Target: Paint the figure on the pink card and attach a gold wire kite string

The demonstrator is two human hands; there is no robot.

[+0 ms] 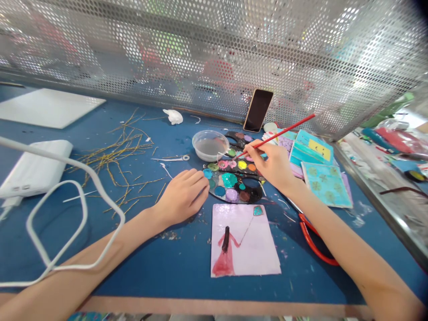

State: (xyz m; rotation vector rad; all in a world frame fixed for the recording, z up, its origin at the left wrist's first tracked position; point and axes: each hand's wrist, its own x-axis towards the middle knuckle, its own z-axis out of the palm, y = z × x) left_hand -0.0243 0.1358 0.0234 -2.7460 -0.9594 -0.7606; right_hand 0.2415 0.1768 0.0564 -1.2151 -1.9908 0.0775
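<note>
My right hand (272, 162) pinches a thin red paintbrush (287, 130), its tip low over the paint palette (245, 176). The dark palette holds round pans of several colours, some wet and glossy. My left hand (183, 196) lies palm down on the table at the palette's left edge, fingers bent together; their tips are hidden. Closer to me lies a pale pink square panel (256, 249), painted with a figure in a red dress, long dark hair, and a string to a teal kite. A clear plastic bowl (210, 146) of cloudy water stands behind the palette.
Red-handled scissors (317, 245) lie partly under my right forearm. Painted squares (326, 185) are stacked at right. A phone (258, 110) leans on the perforated metal screen (200, 53). At left are golden twigs (115, 154), a white power bank (36, 165) and its looping cable (83, 167).
</note>
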